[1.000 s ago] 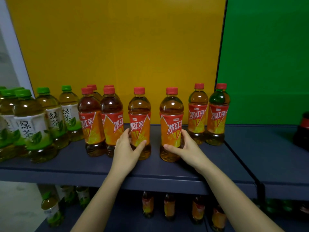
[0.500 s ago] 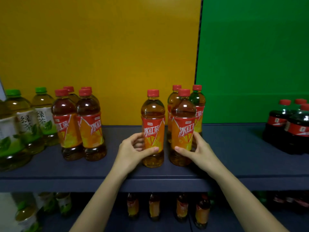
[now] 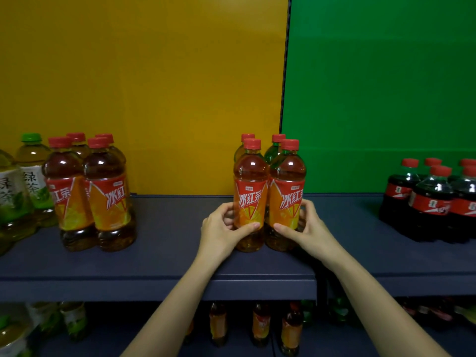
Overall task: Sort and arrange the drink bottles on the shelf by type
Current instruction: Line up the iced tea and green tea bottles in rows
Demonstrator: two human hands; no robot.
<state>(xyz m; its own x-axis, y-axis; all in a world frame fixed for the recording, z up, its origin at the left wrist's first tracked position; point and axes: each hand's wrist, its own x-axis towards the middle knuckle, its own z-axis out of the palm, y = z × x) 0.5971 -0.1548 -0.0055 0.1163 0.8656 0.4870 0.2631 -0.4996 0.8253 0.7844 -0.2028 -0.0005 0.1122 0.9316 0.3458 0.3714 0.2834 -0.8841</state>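
A clear plastic iced-tea bottle with red cap and orange label (image 3: 250, 199) was gripped low down by the left hand (image 3: 222, 231), with the thumb laid across the front and the fingers curled behind. A second iced-tea bottle (image 3: 287, 199), touching it at three o'clock, was clasped likewise by the right hand (image 3: 313, 229). Both stood upright on the dark blue shelf (image 3: 167, 256), just before a back pair of red-capped bottles (image 3: 278, 139) at twelve o'clock. A further group of iced-tea bottles (image 3: 103, 194) stood well apart at nine o'clock beside green-tea bottles (image 3: 32, 176); dark cola bottles (image 3: 432, 202) were seen at three o'clock. The step was judged to be the squaring of a block of four. It would best be done by sliding, with pressure kept low so that nothing is tipped and the labels are kept forward.
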